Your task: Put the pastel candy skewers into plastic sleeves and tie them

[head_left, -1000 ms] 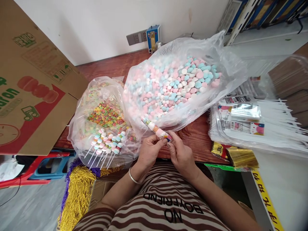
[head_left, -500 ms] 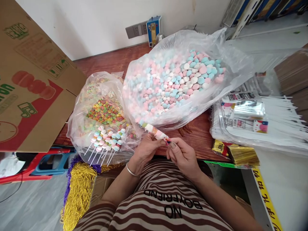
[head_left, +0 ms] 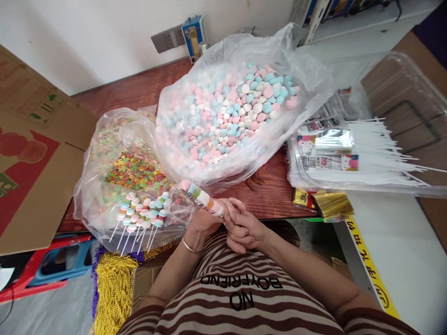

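Both my hands meet at the wooden table's (head_left: pixel 272 186) front edge. My left hand (head_left: pixel 204 223) is closed around a candy skewer (head_left: pixel 200 197) wrapped in clear film, its candy end pointing up and left. My right hand (head_left: pixel 244 228) is closed over the skewer's lower end, fingers curled against the left hand. Several finished candy skewers (head_left: pixel 143 211) on white sticks lie on a clear bag of small colourful ring candies (head_left: pixel 134 170) to the left. A large clear bag of pink, blue and white candies (head_left: pixel 230 111) fills the table's middle.
A clear tray of white sticks and printed wrappers (head_left: pixel 352 158) sits at the right, with gold twist ties (head_left: pixel 326 204) in front. A cardboard box (head_left: pixel 31 158) stands at the left. Gold and purple bead strands (head_left: pixel 111 288) hang below the table. A wall socket (head_left: pixel 167 39) is behind.
My hands have come down and left toward my body with the skewer. The right hand has gone from pinching the skewer's end to curling over it. The view has shifted right.
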A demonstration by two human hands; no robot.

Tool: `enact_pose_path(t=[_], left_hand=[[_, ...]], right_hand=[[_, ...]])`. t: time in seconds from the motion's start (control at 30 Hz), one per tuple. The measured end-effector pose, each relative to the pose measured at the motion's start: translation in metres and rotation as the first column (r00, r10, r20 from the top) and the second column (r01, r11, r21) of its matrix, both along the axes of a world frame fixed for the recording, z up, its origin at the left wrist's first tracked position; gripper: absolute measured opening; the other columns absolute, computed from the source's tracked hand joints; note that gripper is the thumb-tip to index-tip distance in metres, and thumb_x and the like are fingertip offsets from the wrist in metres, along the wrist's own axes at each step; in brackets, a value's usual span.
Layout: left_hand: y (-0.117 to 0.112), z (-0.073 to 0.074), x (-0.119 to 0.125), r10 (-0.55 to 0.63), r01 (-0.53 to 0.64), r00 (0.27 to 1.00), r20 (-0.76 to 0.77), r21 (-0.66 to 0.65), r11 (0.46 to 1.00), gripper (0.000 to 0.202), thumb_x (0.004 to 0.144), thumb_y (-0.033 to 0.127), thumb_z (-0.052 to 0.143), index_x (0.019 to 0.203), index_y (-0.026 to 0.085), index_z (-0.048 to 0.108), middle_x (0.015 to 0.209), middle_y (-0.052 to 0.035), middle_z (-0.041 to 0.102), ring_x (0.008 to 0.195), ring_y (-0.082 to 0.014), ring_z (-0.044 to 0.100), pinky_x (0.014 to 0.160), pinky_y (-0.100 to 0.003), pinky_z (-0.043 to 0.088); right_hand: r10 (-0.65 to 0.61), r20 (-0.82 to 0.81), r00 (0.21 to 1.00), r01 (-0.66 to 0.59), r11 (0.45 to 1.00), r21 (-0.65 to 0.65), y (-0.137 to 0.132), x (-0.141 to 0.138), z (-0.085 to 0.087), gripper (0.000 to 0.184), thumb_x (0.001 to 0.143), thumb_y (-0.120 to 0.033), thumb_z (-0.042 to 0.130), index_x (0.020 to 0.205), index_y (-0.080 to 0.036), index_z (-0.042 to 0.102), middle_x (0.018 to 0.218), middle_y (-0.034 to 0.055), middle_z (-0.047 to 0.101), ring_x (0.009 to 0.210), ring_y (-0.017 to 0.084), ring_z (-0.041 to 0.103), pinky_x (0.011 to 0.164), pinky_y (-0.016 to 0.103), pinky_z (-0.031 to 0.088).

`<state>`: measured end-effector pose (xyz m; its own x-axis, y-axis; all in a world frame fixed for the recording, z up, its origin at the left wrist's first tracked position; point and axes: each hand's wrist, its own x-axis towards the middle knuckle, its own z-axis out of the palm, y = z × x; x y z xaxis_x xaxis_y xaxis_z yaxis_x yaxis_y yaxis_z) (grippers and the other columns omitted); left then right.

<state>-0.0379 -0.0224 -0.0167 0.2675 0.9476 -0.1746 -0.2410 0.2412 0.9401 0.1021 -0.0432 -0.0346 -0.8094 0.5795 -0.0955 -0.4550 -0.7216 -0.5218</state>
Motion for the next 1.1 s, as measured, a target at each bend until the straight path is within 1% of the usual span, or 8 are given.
enact_pose_path(t=[0.13,0.23,0.3,0.37,0.43,0.63,0.9,1.1], left_hand=[[0.000,0.013,-0.016,0.108,-0.097,0.990,-0.089,0.124,0.988,0.039,0.068,0.056,0.086,0.060,0.021,0.072,0.068,-0.0055,0.067,0.082,-0.0252,0.068,0.092,-0.047,0.056],[-0.005,0.022,-0.036,0.244,-0.177,0.912,-0.328,0.220,0.959,0.022,0.082,0.042,0.078,0.077,0.020,0.080,0.077,-0.0047,0.074,0.085,-0.0232,0.070,0.092,-0.041,0.055],[-0.011,0.024,-0.044,0.270,-0.158,0.811,-0.518,0.252,0.955,0.017,0.085,0.036,0.075,0.081,0.020,0.081,0.076,-0.0034,0.076,0.079,-0.0219,0.070,0.081,-0.035,0.056],[-0.016,0.022,-0.043,0.265,-0.090,0.734,-0.626,0.296,0.951,0.016,0.085,0.033,0.074,0.078,0.020,0.081,0.074,-0.0023,0.075,0.072,-0.0198,0.067,0.071,-0.031,0.053],[-0.019,0.019,-0.037,0.262,-0.025,0.703,-0.661,0.346,0.938,0.016,0.087,0.031,0.072,0.077,0.021,0.080,0.072,-0.0012,0.073,0.067,-0.0173,0.064,0.066,-0.028,0.050],[-0.017,0.009,-0.027,0.306,0.103,0.639,-0.705,0.473,0.875,0.016,0.093,0.026,0.064,0.089,0.022,0.079,0.079,-0.0023,0.073,0.072,-0.0168,0.065,0.068,-0.027,0.050],[-0.014,-0.003,-0.019,0.454,0.341,0.374,-0.808,0.575,0.743,0.039,0.090,-0.001,0.043,0.108,0.016,0.072,0.089,-0.0080,0.069,0.086,-0.0214,0.064,0.079,-0.034,0.054],[-0.013,-0.007,0.005,0.545,0.320,0.350,-0.762,0.644,0.694,0.030,0.096,0.007,0.047,0.114,0.019,0.068,0.091,-0.0076,0.070,0.086,-0.0208,0.066,0.080,-0.032,0.053]], right_hand=[[-0.305,0.442,0.843,0.088,0.890,0.447,0.015,0.025,0.000,0.039,0.094,-0.060,0.058,0.086,-0.022,0.057,0.056,-0.0086,0.051,0.042,0.009,0.044,0.051,0.024,0.045],[-0.783,0.540,0.308,-0.022,0.562,0.827,0.028,0.059,-0.012,0.026,0.100,-0.038,0.053,0.085,-0.019,0.064,0.082,0.0034,0.067,0.077,0.017,0.063,0.072,0.029,0.048],[-0.900,0.432,-0.051,-0.191,0.434,0.881,0.036,0.079,-0.024,0.022,0.100,-0.029,0.049,0.095,-0.019,0.067,0.095,0.0083,0.069,0.088,0.021,0.063,0.076,0.031,0.048],[-0.898,0.357,-0.257,-0.346,0.430,0.834,0.043,0.092,-0.033,0.023,0.100,-0.022,0.047,0.109,-0.017,0.067,0.104,0.0119,0.067,0.087,0.022,0.062,0.068,0.031,0.047],[-0.878,0.340,-0.336,-0.465,0.468,0.751,0.049,0.095,-0.038,0.027,0.097,-0.014,0.047,0.115,-0.016,0.066,0.111,0.0145,0.065,0.084,0.023,0.061,0.061,0.030,0.043],[-0.852,0.415,-0.319,-0.444,0.521,0.729,0.064,0.091,-0.041,0.024,0.092,-0.004,0.043,0.093,-0.016,0.064,0.104,0.0156,0.062,0.078,0.021,0.058,0.064,0.032,0.042],[-0.900,0.436,-0.001,0.030,0.435,0.900,0.034,0.086,-0.014,0.016,0.099,-0.032,0.050,0.091,-0.021,0.057,0.084,0.0033,0.066,0.075,0.018,0.062,0.070,0.030,0.051],[-0.815,0.497,0.297,0.226,0.566,0.793,0.003,0.044,0.016,0.021,0.094,-0.036,0.058,0.079,-0.021,0.059,0.065,-0.0026,0.057,0.055,0.012,0.049,0.052,0.024,0.040]])
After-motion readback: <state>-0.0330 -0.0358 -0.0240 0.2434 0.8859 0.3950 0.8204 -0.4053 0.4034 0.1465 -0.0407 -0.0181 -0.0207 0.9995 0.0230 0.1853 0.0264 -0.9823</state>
